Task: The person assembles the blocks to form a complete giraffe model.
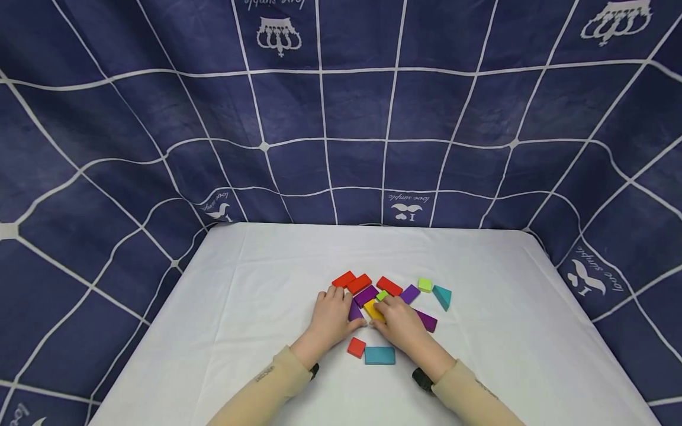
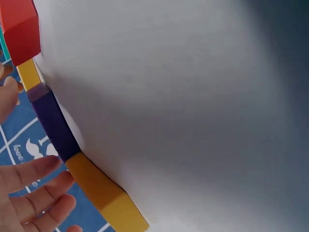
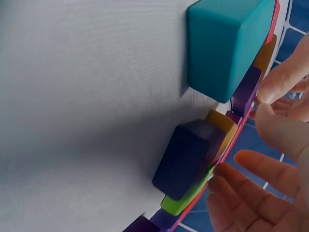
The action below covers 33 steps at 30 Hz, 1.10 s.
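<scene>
My left hand (image 1: 331, 313) rests at the left side of a cluster of coloured wooden blocks, thumb beside a purple block (image 1: 354, 311). In the left wrist view its spread fingers (image 2: 36, 203) reach an orange-yellow block (image 2: 104, 191) that lies end to end with a dark purple one (image 2: 53, 123). Across the cluster, my right hand (image 1: 401, 319) has its fingertips over a lime green block (image 1: 382, 295) and a yellow block (image 1: 373, 310). Its fingers (image 3: 256, 198) are loosely extended in the right wrist view. The two thumbs point toward each other.
Red blocks (image 1: 389, 286) line the cluster's far side. A green cube (image 1: 424, 285) and a teal triangle (image 1: 443, 297) lie to the right. Nearer the body are a red cube (image 1: 356, 347) and a teal block (image 1: 380, 355). A white cloth (image 1: 266, 266) covers the table; a blue curtain (image 1: 351, 106) hangs behind.
</scene>
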{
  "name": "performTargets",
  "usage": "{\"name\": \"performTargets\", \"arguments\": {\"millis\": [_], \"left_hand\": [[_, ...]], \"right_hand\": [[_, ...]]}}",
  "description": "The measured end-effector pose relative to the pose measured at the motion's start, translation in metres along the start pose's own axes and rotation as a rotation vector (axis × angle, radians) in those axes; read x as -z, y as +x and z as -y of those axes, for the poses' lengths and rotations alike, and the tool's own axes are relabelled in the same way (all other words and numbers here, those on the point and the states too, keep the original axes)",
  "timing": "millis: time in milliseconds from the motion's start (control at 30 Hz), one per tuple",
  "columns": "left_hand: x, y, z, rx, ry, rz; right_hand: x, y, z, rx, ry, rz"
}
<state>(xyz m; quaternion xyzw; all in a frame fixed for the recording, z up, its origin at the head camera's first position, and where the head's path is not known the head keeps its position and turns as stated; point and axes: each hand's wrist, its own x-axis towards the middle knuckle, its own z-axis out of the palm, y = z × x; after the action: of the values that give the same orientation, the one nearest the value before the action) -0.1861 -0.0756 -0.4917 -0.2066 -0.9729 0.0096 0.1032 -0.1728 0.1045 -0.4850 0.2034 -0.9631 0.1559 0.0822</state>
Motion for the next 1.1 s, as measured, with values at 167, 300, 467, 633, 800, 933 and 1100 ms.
{"name": "performTargets", "arguments": {"millis": [167, 300, 467, 633, 800, 933, 1100], "left_hand": [[-0.001, 0.003, -0.005, 0.016, 0.013, 0.02], [-0.002, 0.005, -0.007, 0.024, 0.012, 0.036], [0.002, 0.006, -0.007, 0.027, -0.035, 0.088], [0.007, 0.007, -0.004, -0.009, -0.136, 0.177], [0.009, 0.006, 0.0, -0.03, -0.292, 0.251], [0.012, 0.006, 0.0, -0.046, -0.39, 0.298], [0.015, 0.006, -0.001, -0.04, -0.478, 0.369]], "right_hand": [[-0.005, 0.001, -0.001, -0.044, 0.005, 0.049], [-0.007, 0.001, -0.001, -0.084, 0.024, 0.081], [-0.004, 0.0, -0.003, -0.125, 0.052, 0.102], [0.0, -0.004, -0.008, -0.162, 0.081, 0.112], [0.004, -0.009, -0.018, -0.169, 0.078, 0.1], [0.005, -0.011, -0.026, -0.172, 0.083, 0.09], [0.005, -0.01, -0.033, -0.176, 0.095, 0.1]]}}
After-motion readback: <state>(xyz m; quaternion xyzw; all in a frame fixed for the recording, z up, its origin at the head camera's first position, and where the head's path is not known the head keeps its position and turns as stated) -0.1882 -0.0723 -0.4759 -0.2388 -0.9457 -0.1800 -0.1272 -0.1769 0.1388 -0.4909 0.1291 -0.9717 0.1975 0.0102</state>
